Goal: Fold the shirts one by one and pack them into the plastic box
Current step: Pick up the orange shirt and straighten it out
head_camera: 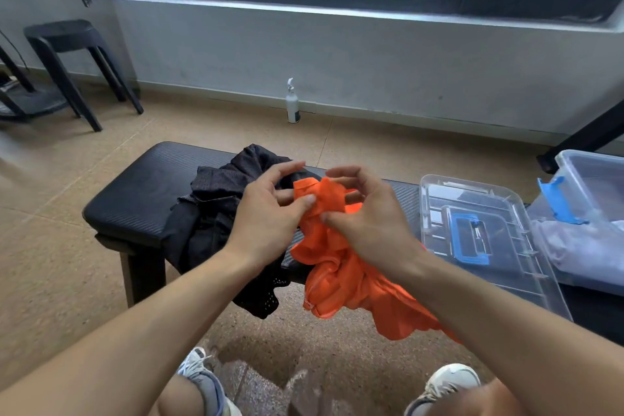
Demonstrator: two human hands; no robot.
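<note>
**Orange shirt bunched between both hands over the bench**

The orange shirt (337, 267) is a thin, slightly shiny mesh fabric, crumpled into deep folds. Its top edge is gathered at the middle of the scene, and the rest spills down toward five o'clock, hanging past the front edge of the black bench (141, 192). The left hand (266, 213) pinches the upper edge of the cloth between thumb and curled fingers; the right hand (364, 213) does the same from the other side, its fingers hooked into the bunched fabric.

Just beside it, at nine o'clock from the hands, a black shirt (216, 213) of perforated mesh lies in a loose heap on the bench, one part drooping over the front edge. The bench top is padded, with a fine ribbed texture and rounded corners.

At three o'clock a clear plastic lid (479, 199) with a blue handle lies flat on the bench. Beyond it, at two o'clock, stands the plastic box (574, 165), translucent with a blue latch; pale folded cloth shows through its wall.
</note>
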